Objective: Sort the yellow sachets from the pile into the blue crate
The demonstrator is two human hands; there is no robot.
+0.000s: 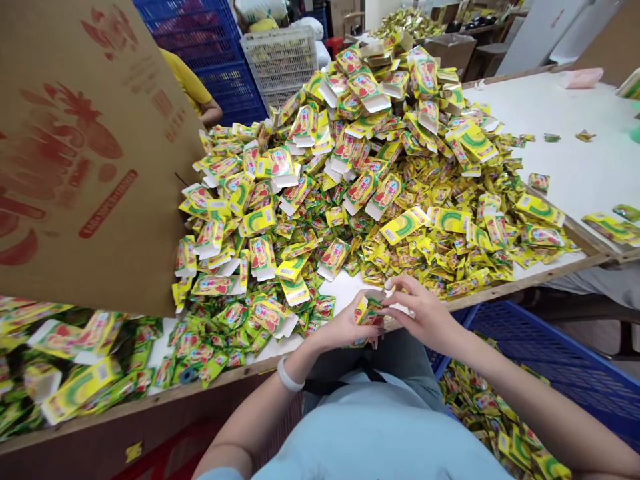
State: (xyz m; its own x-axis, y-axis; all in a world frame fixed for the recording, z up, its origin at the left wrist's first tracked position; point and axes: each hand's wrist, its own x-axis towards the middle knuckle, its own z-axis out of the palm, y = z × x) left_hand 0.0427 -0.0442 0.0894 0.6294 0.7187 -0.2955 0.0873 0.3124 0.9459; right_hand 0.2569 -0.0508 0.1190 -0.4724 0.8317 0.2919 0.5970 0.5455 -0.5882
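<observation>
Just past the table's front edge, my left hand (341, 327) wraps round a small yellow and green candy box (369, 308) with fruit printing. The fingers of my right hand (425, 312) are pinched together at the white flap end of the same box. Part of the box is hidden behind my fingers. Beyond my hands, a large heap of similar open candy boxes (295, 197) with white flaps covers the table. Loose wrapped candies (430, 257) in yellow and green lie among them, close to my right hand.
A big brown carton (95, 160) stands on the left of the table. Below right, a blue crate (550, 360) holds filled candy boxes and wrappers. A wooden rim (505, 290) edges the white table (560, 153). Behind the carton shows a person's yellow sleeve (185, 77).
</observation>
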